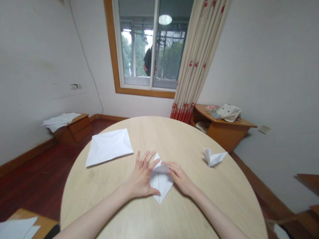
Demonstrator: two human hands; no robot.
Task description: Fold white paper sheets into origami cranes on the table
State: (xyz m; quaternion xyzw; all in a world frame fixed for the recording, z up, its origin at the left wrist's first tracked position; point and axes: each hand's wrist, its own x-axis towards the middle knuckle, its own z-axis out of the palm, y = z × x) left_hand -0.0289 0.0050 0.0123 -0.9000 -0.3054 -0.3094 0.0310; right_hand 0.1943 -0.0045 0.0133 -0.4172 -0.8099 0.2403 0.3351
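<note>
"Head view: where's your folded paper (164, 188), and how is each grip?"

"On the table (179, 219), partly under your left grip (142, 180), spread wide. Your right grip (181, 180) pinches its raised flap (160, 168). A paper bird (213, 160) sits to your right."

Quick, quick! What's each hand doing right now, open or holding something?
Left hand: open, fingers spread, its thumb on the folded paper.
Right hand: closed, holding the right edge of that paper's raised flap.
</note>
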